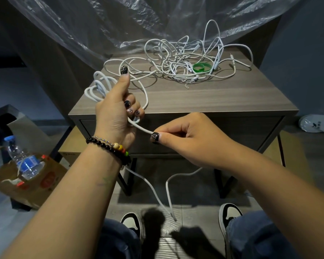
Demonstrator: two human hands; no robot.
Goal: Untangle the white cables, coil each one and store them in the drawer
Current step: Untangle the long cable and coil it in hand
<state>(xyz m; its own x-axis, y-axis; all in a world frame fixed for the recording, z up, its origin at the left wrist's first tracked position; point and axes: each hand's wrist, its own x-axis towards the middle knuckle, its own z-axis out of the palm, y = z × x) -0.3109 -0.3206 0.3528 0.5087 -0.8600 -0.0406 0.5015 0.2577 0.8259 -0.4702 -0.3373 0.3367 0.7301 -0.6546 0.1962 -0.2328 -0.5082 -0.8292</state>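
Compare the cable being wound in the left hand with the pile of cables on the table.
The cable in the left hand is gathered into neat loops; the pile sprawls in a knot. The held cable is up off the table, its tail pinched by the right hand and hanging toward the floor; the pile lies flat around a green band. Both are white.

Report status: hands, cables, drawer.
Left hand grips coiled cable; right hand pinches its free run. Tangle still on nightstand. Drawer closed.
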